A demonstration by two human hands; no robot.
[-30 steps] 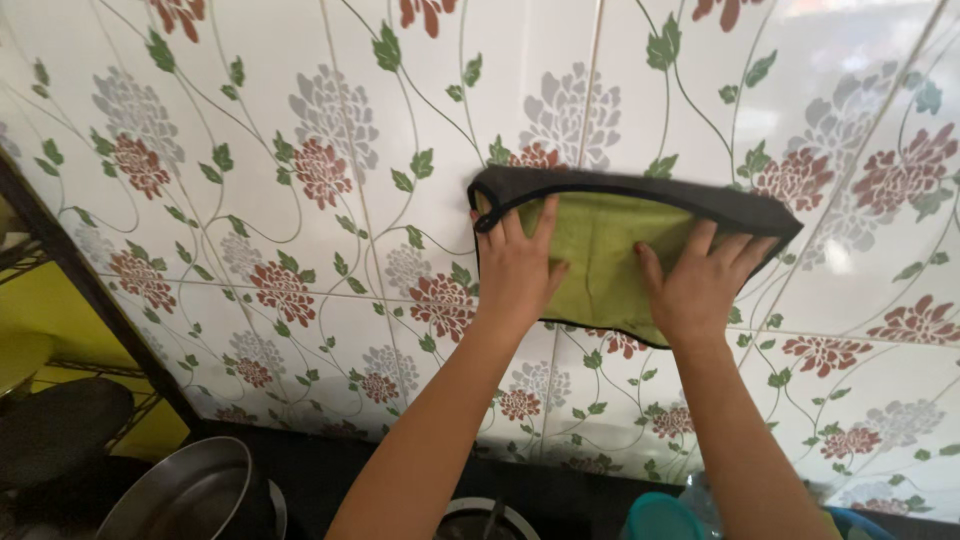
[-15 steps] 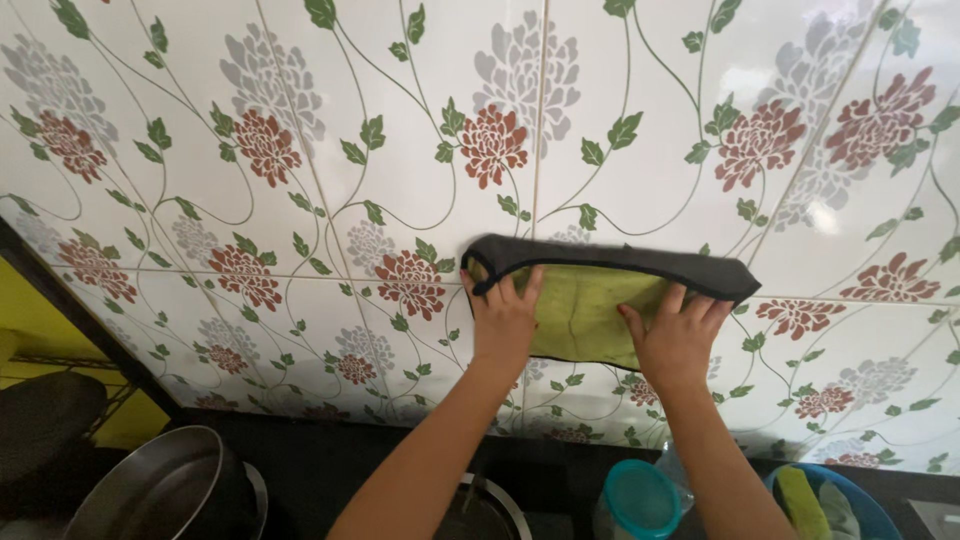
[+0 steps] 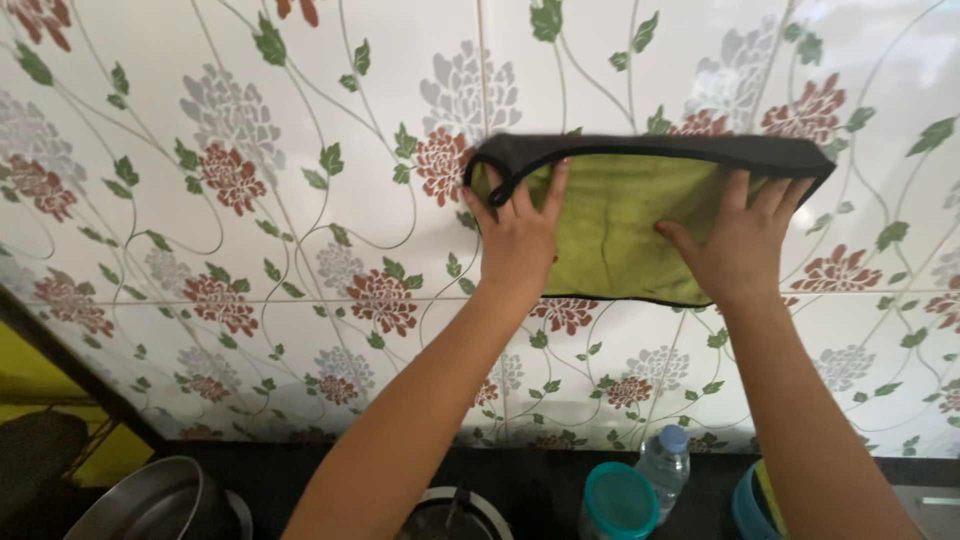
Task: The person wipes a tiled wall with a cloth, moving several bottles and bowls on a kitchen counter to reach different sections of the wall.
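A green cloth with a dark border is spread flat against a white wall of tiles printed with red and grey flowers. My left hand presses on the cloth's left part, fingers spread and pointing up. My right hand presses flat on its right part in the same way. Both arms reach up from the bottom of the view.
Below the wall runs a dark counter. On it stand a steel pot at the left, a burner in the middle, a teal-lidded jar, a small clear bottle with a blue cap and a blue container.
Both hands have slid the cloth across the tiles, so it now lies beside different flowers. The view has tilted down, showing more of the counter, the jar and the bottle.
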